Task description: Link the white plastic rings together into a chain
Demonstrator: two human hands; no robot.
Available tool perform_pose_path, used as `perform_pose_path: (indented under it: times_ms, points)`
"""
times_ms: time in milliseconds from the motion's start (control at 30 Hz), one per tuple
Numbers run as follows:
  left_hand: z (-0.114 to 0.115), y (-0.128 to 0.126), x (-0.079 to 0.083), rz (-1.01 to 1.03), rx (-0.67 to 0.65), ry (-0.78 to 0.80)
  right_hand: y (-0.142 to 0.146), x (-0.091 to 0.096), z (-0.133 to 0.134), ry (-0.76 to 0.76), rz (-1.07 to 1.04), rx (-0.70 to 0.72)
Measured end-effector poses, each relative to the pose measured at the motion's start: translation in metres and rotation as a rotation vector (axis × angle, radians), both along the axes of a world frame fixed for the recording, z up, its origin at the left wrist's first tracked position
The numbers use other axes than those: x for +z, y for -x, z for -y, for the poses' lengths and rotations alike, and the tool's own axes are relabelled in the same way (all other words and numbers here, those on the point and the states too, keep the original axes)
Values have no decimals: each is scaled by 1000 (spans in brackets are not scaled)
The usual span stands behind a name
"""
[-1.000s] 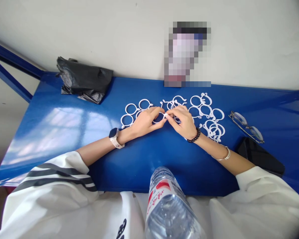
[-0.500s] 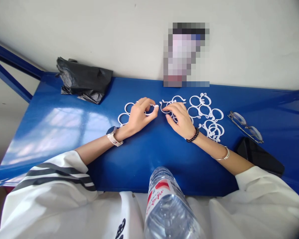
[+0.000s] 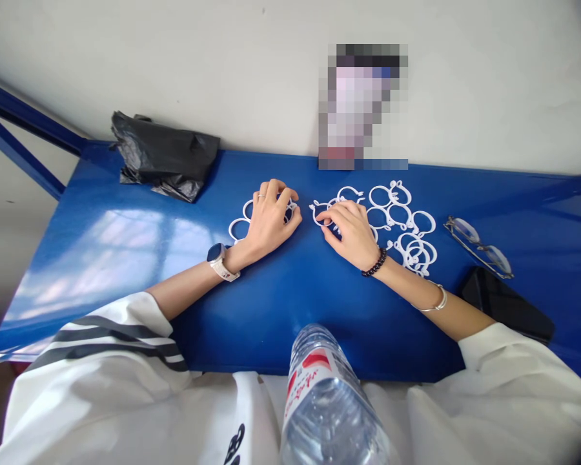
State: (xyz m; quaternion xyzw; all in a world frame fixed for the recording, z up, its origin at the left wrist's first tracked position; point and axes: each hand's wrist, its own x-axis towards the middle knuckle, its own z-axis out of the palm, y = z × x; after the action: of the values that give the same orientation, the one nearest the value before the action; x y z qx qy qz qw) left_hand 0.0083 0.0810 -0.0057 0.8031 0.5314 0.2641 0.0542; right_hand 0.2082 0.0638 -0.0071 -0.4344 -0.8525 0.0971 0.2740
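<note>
A: What changed?
B: A second ago both hands pinched one ring together; now they have parted. The left hand [image 3: 270, 223] lies curled over white plastic rings [image 3: 239, 227] at 11 o'clock, grip unclear
A: The right hand [image 3: 351, 231]?
B: Fingertips pinch a thin hooked ring [image 3: 319, 216] among the right-hand rings [image 3: 407, 226], at 1 o'clock on the glossy blue counter [image 3: 126, 245]

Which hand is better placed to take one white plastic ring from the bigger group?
Probably the right hand: its fingertips already touch the bigger group of white plastic rings. The left hand rests on the smaller group.
</note>
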Motion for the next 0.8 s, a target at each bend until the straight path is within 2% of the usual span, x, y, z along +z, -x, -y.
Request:
perform_pose_path:
  times_ms: [300, 467, 633, 800]
  points:
    - [2, -1, 4, 80, -258, 11, 0, 3, 1, 62, -96, 29]
    - [2, -1, 5, 103, -255, 42, 0, 4, 1, 78, -215, 99]
    - [0, -2, 4, 142, -260, 22, 0, 5, 1, 48, -224, 98]
    - [0, -1, 3, 143, -309, -2, 1, 6, 2, 80, -218, 78]
